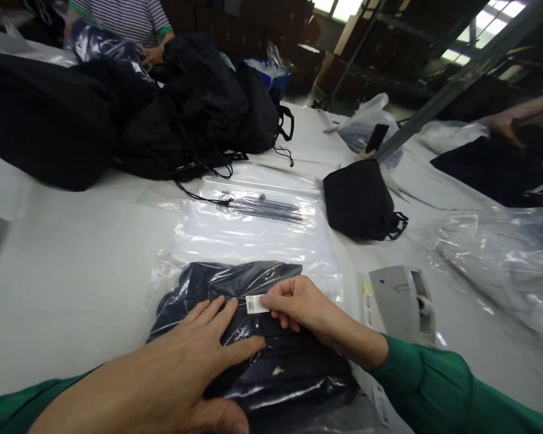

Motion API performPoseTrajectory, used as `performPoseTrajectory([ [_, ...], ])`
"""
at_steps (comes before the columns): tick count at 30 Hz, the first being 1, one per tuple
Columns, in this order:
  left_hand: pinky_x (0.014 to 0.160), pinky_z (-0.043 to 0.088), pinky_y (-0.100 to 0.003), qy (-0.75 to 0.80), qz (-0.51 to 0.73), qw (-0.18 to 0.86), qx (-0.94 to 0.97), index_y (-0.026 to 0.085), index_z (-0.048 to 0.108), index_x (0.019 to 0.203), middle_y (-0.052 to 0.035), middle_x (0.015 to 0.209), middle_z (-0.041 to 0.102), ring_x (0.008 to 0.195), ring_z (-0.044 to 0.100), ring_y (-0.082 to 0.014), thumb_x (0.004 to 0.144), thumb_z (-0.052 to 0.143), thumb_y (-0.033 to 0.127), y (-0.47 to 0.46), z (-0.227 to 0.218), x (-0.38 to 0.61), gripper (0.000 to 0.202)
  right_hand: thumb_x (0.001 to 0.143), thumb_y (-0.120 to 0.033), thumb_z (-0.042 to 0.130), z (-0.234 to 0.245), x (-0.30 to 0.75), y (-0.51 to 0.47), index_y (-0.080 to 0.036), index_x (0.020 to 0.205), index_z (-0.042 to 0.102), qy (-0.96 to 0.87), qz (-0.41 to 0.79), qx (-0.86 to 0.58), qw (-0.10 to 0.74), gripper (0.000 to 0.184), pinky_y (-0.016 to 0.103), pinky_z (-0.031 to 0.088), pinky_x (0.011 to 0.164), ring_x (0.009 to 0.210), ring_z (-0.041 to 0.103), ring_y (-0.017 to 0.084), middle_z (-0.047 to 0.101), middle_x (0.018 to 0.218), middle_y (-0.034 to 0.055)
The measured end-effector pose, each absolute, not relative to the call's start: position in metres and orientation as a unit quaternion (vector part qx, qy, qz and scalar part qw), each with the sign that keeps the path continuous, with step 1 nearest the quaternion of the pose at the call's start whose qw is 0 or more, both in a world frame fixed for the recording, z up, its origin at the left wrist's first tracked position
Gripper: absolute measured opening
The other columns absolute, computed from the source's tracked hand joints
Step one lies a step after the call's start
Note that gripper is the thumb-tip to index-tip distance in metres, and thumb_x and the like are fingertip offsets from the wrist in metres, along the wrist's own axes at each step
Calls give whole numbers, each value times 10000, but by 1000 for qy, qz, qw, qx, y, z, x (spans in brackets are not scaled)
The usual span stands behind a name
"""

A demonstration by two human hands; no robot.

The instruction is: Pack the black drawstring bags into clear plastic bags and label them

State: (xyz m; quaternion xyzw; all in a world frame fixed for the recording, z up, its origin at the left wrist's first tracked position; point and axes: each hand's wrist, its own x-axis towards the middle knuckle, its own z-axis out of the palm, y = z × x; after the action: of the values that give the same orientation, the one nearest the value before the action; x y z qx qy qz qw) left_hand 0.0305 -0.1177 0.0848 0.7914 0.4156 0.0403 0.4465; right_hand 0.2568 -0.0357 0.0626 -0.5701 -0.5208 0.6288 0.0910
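Observation:
A dark folded garment in a clear plastic bag (289,367) lies in front of me on the white table. My left hand (185,355) rests on it with the fingers spread, pressing on the film. Between the thumb and forefinger of my right hand (301,304) is a small white barcode sticker (254,304), held at the bag's surface; I cannot tell how much of it touches the film. Beneath and beyond the dark bundle, clear plastic bags (253,238) with printed lines lie flat.
Black drawstring bags (185,102) are heaped at the back left. A small black pouch (357,199) stands near a metal post. At right are a grey label dispenser (402,301) and loose clear plastic (502,265). Co-workers handle goods across the table: a striped shirt (127,21) shows there.

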Motion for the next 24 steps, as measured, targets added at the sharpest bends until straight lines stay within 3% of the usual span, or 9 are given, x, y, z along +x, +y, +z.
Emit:
performPoseTrajectory([
  [4,1142,198,-663,416,60,416,806,438,419,1424,-8,1603,176,1454,77,-412,743,619,705,-108,83,31,759,749,-309,710,60,254,-36,-168,518,607,-492,640,-581,101,289,153,275,304,326,417,53,547,406,-33],
  [9,1142,215,-654,443,30,402,801,450,400,1432,-21,1596,233,1460,124,-402,768,569,722,-105,87,27,737,710,-317,744,64,262,-36,-150,557,627,-437,672,-576,161,255,148,295,341,360,437,45,580,459,-26],
  [15,1168,166,-615,406,59,427,806,430,186,1507,7,1620,57,1466,26,-390,781,604,679,-101,83,31,874,717,-329,756,76,277,-33,-135,655,655,-390,689,-564,235,228,151,413,471,481,536,58,624,556,-13],
  [20,1123,163,-680,386,-39,481,786,414,198,1505,-82,1607,64,1440,17,-432,786,558,722,-98,62,33,861,694,-367,800,71,268,-40,-147,730,659,-365,737,-535,193,264,191,517,625,688,670,119,689,702,13],
  [24,1129,155,-672,388,-52,475,788,391,196,1510,-119,1603,50,1440,26,-422,785,533,745,-98,57,32,875,749,-310,752,56,263,-43,-143,661,627,-385,696,-592,131,226,153,479,533,532,593,71,638,590,-9],
])
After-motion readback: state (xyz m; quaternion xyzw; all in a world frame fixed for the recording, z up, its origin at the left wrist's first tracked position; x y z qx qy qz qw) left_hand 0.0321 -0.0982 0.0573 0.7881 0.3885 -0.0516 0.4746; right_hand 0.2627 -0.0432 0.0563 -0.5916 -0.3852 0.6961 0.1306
